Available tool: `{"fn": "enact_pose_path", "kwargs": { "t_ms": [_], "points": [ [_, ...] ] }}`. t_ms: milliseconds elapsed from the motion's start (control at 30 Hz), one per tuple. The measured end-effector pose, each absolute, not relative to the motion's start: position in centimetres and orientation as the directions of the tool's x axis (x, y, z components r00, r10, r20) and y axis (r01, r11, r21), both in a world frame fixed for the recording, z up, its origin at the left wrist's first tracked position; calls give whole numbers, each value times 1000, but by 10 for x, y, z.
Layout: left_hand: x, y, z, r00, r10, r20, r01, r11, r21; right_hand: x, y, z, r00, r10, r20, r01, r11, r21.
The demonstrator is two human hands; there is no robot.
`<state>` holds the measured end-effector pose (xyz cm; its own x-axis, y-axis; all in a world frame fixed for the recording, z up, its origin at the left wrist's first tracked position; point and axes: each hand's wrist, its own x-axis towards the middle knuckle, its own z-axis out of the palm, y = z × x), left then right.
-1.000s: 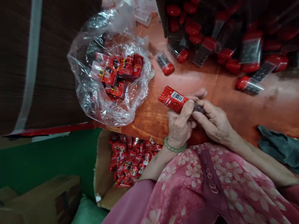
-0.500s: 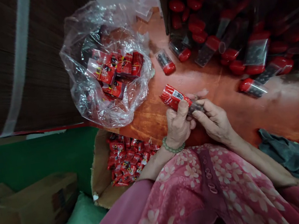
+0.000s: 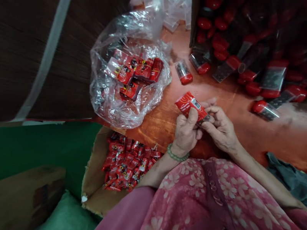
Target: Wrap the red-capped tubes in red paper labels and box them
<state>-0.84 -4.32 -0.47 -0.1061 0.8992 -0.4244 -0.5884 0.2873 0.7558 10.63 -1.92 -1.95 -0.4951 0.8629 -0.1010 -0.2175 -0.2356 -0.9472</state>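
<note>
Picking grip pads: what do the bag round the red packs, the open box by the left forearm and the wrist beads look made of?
Bag: clear, glossy plastic film; crinkled, see-through.
Box: matte brown cardboard; ragged edge.
Beads: smooth, green; stone, glass or plastic, can't tell.

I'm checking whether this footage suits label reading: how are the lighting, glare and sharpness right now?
Head view: dim overall, glints on the clear bag, pale sheen on the orange surface; head view: red-capped containers fade into shadow and smear toward the upper right; head view: fine print on the red packet unreadable.
</note>
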Motion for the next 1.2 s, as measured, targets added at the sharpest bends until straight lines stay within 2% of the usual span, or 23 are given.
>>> {"fn": "enact_pose_path", "kwargs": {
  "t_ms": [133, 333, 467, 600, 700, 767, 800, 900, 1000, 1033, 1100, 1133, 1200],
  "points": [
    [-2, -46, -6, -27, 932, -361, -573, 282, 769, 112, -18, -20, -489, 867, -96, -195, -216, -957],
    [-1, -53, -7, 60, 941, -334, -537, 312, 784, 120, -19, -18, -453, 889, -62, -249, -193, -949],
    [-2, -56, -9, 111, 955, -275, -546, 290, 786, 119, -21, -17, -457, 886, -77, -206, -189, -960],
    [-17, -70, -6, 67, 970, -235, -490, 238, 839, 119, -26, -11, -576, 812, -92, -139, -208, -968],
    [-51, -101, 0, -92, 974, -207, -289, 173, 942, 127, -26, -6, -684, 725, -78, -10, -117, -993],
    [-84, -134, 3, -240, 958, -154, 32, 167, 985, 137, -21, -6, -652, 757, -42, 119, 48, -992],
    [-102, -153, 4, -295, 949, -113, 259, 193, 946, 142, -18, -8, -623, 782, -2, 198, 155, -968],
    [-157, -216, 4, -434, 901, -19, 514, 265, 815, 153, -8, -16, -631, 765, 129, 389, 455, -801],
    [-199, -268, 3, -471, 877, 99, 712, 311, 630, 154, -2, -27, -686, 702, 192, 488, 639, -595],
    [-206, -278, 3, -486, 853, 189, 787, 333, 519, 153, -1, -31, -703, 679, 212, 497, 682, -537],
    [-208, -282, 3, -517, 801, 302, 838, 401, 370, 150, 1, -36, -736, 626, 258, 481, 751, -452],
    [-202, -274, 3, -532, 778, 333, 836, 420, 353, 148, 1, -37, -748, 601, 281, 467, 778, -421],
    [-176, -243, 2, -529, 792, 305, 811, 366, 455, 146, 0, -40, -761, 568, 313, 450, 810, -377]
  ]
}}
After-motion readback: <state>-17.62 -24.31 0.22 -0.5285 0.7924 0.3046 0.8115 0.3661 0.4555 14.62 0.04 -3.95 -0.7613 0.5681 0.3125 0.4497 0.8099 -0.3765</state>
